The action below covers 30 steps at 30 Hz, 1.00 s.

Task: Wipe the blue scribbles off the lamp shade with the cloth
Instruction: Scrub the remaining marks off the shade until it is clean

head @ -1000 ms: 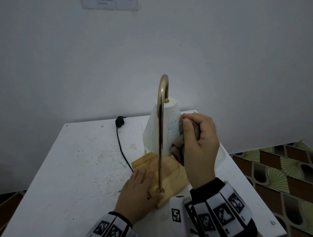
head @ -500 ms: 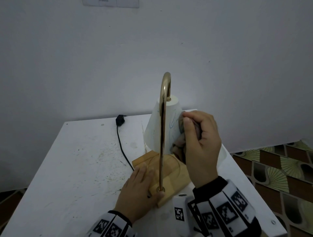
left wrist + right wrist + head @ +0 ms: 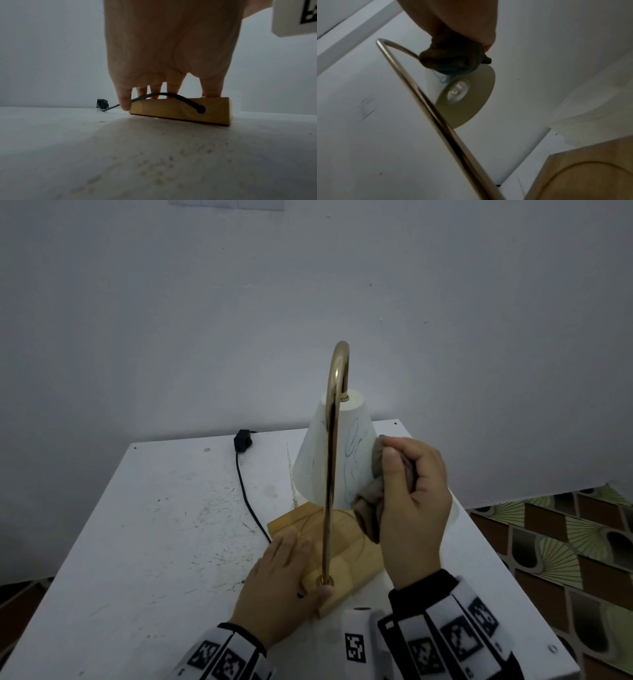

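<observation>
The right hand (image 3: 412, 508), fingers curled round a bunched brown cloth (image 3: 371, 510), presses it against the scribbled lamp shade (image 3: 342, 457) near the tabletop's (image 3: 154, 542) far right corner. The left hand (image 3: 281, 583) lies flat, fingers straight, on the wooden base (image 3: 356, 559).

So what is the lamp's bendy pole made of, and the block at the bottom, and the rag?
The pole looks like shiny brass-coloured metal: it mirrors the light along its curve. The block looks like pale bare wood, with faint grain showing. The rag in the right hand seems a soft brownish cloth, since it bunches into folds.
</observation>
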{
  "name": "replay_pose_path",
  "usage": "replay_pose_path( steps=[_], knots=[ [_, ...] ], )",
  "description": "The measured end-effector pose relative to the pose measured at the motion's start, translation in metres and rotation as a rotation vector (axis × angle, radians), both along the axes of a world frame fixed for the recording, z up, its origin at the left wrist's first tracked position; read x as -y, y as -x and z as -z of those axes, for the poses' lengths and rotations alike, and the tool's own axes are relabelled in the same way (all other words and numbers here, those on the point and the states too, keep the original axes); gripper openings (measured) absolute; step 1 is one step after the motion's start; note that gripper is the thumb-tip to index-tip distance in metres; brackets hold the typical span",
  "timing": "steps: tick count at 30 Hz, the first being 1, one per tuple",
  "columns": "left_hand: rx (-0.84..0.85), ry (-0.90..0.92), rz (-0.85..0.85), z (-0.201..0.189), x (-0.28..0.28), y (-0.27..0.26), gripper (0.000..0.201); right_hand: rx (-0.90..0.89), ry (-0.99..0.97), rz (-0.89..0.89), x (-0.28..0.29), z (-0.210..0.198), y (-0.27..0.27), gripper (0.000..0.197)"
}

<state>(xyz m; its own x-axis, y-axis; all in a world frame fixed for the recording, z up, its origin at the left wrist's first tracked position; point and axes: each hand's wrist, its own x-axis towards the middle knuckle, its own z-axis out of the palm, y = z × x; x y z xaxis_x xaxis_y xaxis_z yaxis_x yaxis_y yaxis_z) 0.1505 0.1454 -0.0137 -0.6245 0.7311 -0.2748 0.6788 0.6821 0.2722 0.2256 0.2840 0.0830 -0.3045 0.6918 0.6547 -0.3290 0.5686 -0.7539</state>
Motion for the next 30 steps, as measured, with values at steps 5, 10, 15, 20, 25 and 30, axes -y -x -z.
replay_pose_path(
  steps=[5,10,15,20,25,30],
  knots=[
    [-0.015,-0.022,0.011,0.005,0.001,0.002,0.132,0.041,-0.121,-0.092,0.017,0.008,-0.008,0.011],
    [-0.028,-0.025,0.010,0.006,0.000,0.002,0.133,0.070,-0.016,-0.138,0.004,0.025,-0.012,0.010],
    [-0.033,-0.034,0.008,0.005,0.000,0.001,0.136,0.052,-0.034,-0.052,0.001,0.011,-0.008,0.011],
    [-0.035,-0.026,0.018,0.004,0.000,0.001,0.135,0.103,-0.145,-0.142,0.016,0.029,-0.018,0.014],
    [-0.028,-0.022,0.010,0.003,-0.001,0.001,0.135,0.069,0.054,-0.113,0.001,0.031,-0.014,0.010],
    [-0.035,-0.005,0.005,0.001,-0.002,0.001,0.138,0.046,0.081,-0.133,0.005,0.013,-0.012,0.009]
  ],
)
